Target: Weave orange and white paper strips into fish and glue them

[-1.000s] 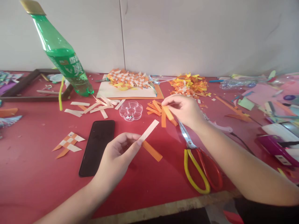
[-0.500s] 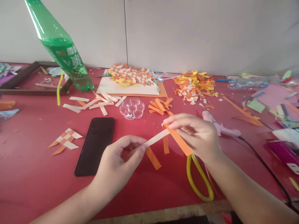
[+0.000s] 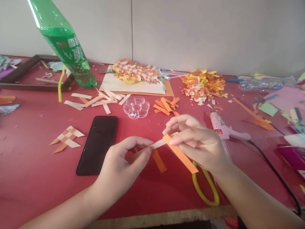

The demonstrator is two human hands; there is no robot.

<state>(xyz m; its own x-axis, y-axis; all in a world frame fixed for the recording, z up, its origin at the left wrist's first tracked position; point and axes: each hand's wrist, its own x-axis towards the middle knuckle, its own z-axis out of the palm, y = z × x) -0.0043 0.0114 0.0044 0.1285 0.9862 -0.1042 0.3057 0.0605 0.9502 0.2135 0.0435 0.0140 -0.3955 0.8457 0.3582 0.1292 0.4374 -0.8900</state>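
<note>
Between thumb and fingers, my left hand point(image 3: 127, 156) pinches a white paper strip point(image 3: 159, 144). The strip runs across to my right hand point(image 3: 199, 140), whose closed fingers grip an orange paper strip point(image 3: 182, 155) where it meets the white one. How the two strips are joined there is hidden by my fingers. A second orange strip point(image 3: 159, 160) hangs below my left fingertips. Under my right hand lies a yellow loop point(image 3: 206, 187), perhaps a scissors handle. A small woven orange-and-white paper fish point(image 3: 66, 136) rests on the red table, left of a black phone point(image 3: 97, 146).
Behind my hands lie white strips point(image 3: 102, 100), a clear flower-shaped case point(image 3: 136, 108) and orange strips point(image 3: 166, 105). Woven fish point(image 3: 135, 71) are heaped on paper near the wall, beside a pile of scraps point(image 3: 203, 84). A green bottle point(image 3: 69, 51) stands left; a corded glue gun point(image 3: 226, 128) lies right.
My right hand has moved closer to my left, so less of the white strip shows between them. The orange strip in my right hand has shifted slightly down. The view has shifted slightly.
</note>
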